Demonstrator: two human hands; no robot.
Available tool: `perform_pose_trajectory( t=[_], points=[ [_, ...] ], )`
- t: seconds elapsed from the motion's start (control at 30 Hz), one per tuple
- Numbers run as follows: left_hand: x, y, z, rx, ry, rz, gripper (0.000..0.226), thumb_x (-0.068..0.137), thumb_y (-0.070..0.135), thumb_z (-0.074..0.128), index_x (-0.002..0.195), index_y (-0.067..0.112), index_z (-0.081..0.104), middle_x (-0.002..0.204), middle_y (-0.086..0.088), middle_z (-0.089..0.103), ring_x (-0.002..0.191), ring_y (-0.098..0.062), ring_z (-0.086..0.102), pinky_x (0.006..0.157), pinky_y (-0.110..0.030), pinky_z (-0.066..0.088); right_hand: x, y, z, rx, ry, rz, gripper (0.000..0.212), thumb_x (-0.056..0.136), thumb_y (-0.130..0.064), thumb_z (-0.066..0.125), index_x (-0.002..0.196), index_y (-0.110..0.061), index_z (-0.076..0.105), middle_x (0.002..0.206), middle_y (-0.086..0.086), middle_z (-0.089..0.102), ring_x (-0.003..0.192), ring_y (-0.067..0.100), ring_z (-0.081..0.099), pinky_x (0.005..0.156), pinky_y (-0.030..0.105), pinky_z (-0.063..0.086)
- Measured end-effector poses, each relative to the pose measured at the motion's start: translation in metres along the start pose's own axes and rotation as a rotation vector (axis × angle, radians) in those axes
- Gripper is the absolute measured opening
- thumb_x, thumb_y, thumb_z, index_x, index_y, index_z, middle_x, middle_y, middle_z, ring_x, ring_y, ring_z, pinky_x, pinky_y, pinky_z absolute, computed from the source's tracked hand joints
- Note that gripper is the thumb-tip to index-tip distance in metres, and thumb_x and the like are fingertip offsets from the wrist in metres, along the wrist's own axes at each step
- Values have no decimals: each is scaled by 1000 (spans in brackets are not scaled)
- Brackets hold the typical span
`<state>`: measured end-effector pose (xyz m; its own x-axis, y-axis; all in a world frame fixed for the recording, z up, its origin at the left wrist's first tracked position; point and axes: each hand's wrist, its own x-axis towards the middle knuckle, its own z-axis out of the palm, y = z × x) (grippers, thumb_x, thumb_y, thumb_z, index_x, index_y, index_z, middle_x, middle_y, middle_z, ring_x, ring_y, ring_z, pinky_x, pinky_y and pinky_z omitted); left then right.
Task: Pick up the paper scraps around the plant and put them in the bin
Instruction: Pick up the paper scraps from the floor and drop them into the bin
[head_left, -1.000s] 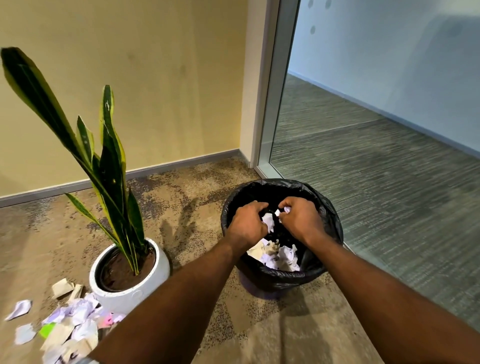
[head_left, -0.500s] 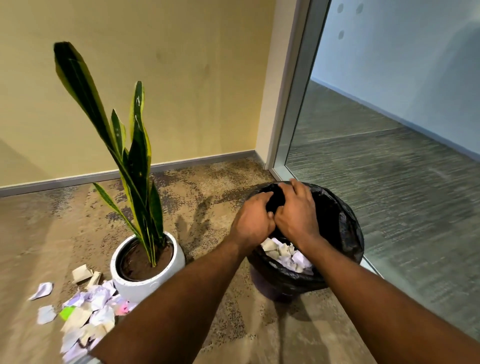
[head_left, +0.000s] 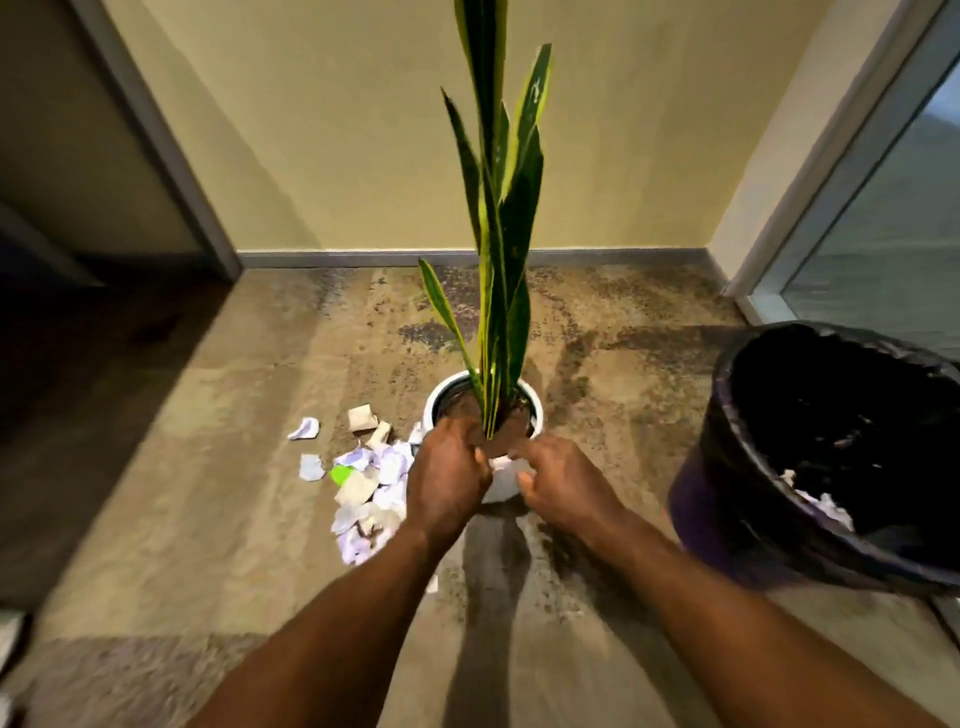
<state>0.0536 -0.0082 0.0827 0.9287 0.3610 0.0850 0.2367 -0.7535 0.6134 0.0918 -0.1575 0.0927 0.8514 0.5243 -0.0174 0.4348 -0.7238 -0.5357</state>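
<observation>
A mottled brown carpet (head_left: 234, 467) is seen in a corner closed off by a yellow wall (head_left: 337, 156) and a grey skirting board (head_left: 363, 257). The paper scraps (head_left: 371, 483) are heaped on the carpet just to the left of a white pot (head_left: 435, 402), mostly white and pale violet pieces, with some brown ones and one bright green one among them; two small white pieces lie a little apart at the heap's left edge. The left hand (head_left: 447, 480) is held at the right edge of the heap, its back turned to the camera and part of the pile hidden beneath it. Its fingers are bent downward and out of sight, so whether anything is gripped cannot be told. The right hand (head_left: 563, 480) is held just beside it, over the front of the pot and apart from the scraps. Its fingers look curled and its thumb points inward, but blur prevents its state from being judged. From the pot a snake plant (head_left: 501, 234) rises upright between the two hands. The bin (head_left: 727, 519), lined with a black liner (head_left: 769, 332), stands well to the right of the pot, and pale scraps (head_left: 826, 506) are seen inside it. A glass panel (head_left: 883, 234) is seen behind the bin, and a dark doorway (head_left: 78, 156) at far left.
</observation>
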Motion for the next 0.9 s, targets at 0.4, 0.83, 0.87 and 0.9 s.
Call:
perform_pose_trajectory(
  t=[0.4, 0.83, 0.87, 0.9],
  points=[
    [-46, -131, 31, 398, -552, -213, 39, 89, 34, 58, 126, 22, 54, 125, -12, 48, 117, -33, 52, 97, -41, 45, -14, -22, 151, -111, -348, 89, 17, 89, -22, 60, 104, -15, 66, 106, 9, 58, 97, 29, 62, 79, 28, 47],
    [-36, -153, 26, 41, -402, -354, 22, 81, 8, 49, 86, 9, 70, 87, -12, 70, 84, -27, 66, 73, -30, 51, -16, -12, 200, -347, -419, -201, 24, 90, 1, 48, 109, -7, 60, 109, 14, 53, 99, 31, 55, 77, 39, 48],
    [-37, -155, 23, 8, -389, -365, 24, 79, 7, 49, 88, 9, 72, 87, -10, 72, 84, -25, 67, 74, -29, 52, -17, -10, 202, -364, -407, -227, 25, 88, 3, 49, 109, -6, 60, 109, 14, 54, 99, 30, 55, 76, 39, 48],
    [-38, -157, 20, -8, -379, -366, 28, 78, 7, 50, 94, 10, 73, 91, -8, 73, 86, -23, 68, 77, -29, 53, -17, -9, 204, -373, -401, -246, 27, 86, 5, 50, 109, -6, 60, 108, 14, 55, 98, 29, 55, 76, 39, 48]
  ],
)
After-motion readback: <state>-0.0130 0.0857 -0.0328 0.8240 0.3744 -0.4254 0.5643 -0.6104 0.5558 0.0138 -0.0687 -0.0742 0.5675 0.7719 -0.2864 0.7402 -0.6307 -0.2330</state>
